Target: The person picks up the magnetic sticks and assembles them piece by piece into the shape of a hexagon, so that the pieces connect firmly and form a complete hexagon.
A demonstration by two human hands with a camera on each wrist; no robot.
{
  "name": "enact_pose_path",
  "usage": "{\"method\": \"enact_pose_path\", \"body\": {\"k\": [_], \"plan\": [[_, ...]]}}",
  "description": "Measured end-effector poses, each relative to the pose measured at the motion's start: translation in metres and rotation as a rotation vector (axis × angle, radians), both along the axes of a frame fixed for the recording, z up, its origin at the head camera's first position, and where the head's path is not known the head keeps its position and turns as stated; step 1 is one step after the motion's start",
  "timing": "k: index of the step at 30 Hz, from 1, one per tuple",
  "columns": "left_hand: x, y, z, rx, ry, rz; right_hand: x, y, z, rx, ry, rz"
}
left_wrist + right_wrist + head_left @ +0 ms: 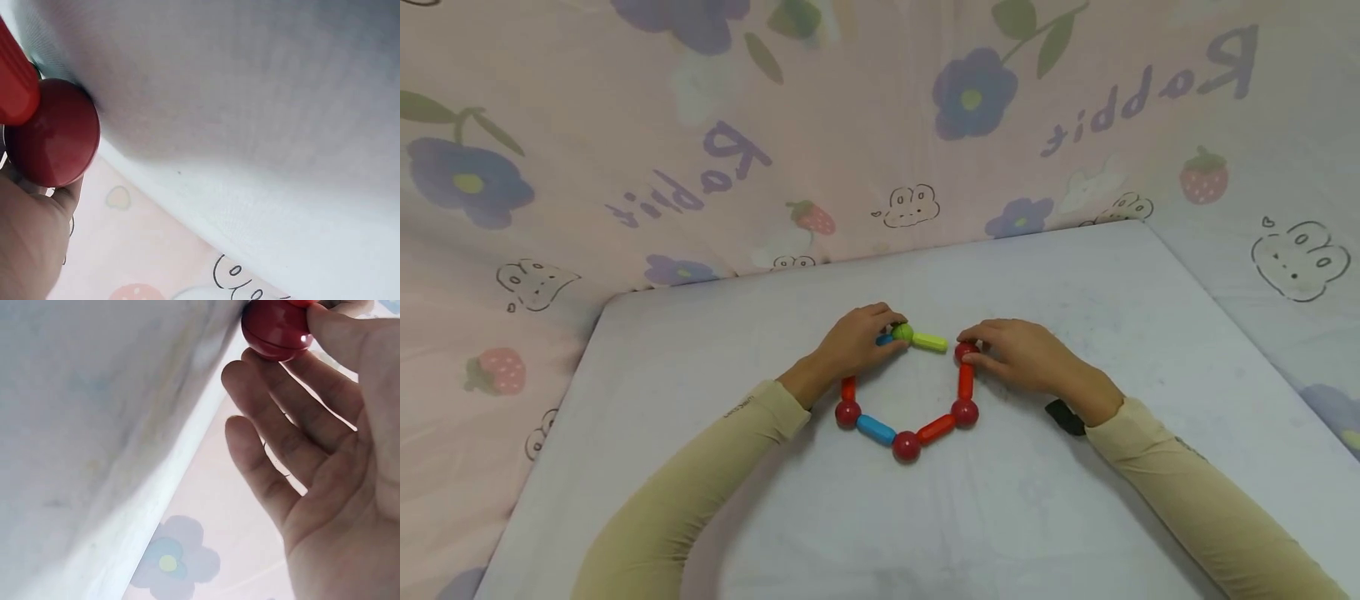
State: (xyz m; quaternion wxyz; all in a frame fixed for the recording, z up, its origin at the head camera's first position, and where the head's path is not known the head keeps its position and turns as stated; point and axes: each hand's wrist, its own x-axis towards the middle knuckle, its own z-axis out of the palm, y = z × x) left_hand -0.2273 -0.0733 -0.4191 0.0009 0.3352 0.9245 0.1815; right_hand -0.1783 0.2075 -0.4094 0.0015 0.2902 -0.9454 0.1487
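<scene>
Balls and short rods form a nearly closed ring on the table. At its far side my left hand (pixel 859 340) pinches a green ball (pixel 902 334), which has a yellow-green rod (pixel 930 342) pointing right and a blue rod (pixel 884 340) partly covered by my fingers. Across a small gap from that rod's tip, my right hand (pixel 1026 354) grips a red ball (pixel 275 330) between thumb and fingers. A red rod (pixel 966 383) runs from it to another red ball (pixel 964 413). The ring's left corner lies hidden beneath my left hand.
Nearer me, the ring continues through a red rod (pixel 937 429), a red ball (pixel 906 447), a blue rod (pixel 876 430) and a left red ball (pixel 847 414). A black object (pixel 1064 417) sits under my right wrist. Printed cloth (pixel 850 125) hangs behind the white table (pixel 820 533).
</scene>
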Motion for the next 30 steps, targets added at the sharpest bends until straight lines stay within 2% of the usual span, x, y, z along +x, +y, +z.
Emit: {"method": "enact_pose_path", "body": {"k": [20,30], "plan": [[-0.0005,0.0019,-0.0015,-0.005,0.022,0.004,-0.0058,-0.0066,0.0007,-0.02,-0.056,-0.004],[-0.0006,0.0018,-0.0008,-0.026,0.011,0.02,-0.0077,-0.0087,0.0006,-0.019,-0.047,0.0]]}}
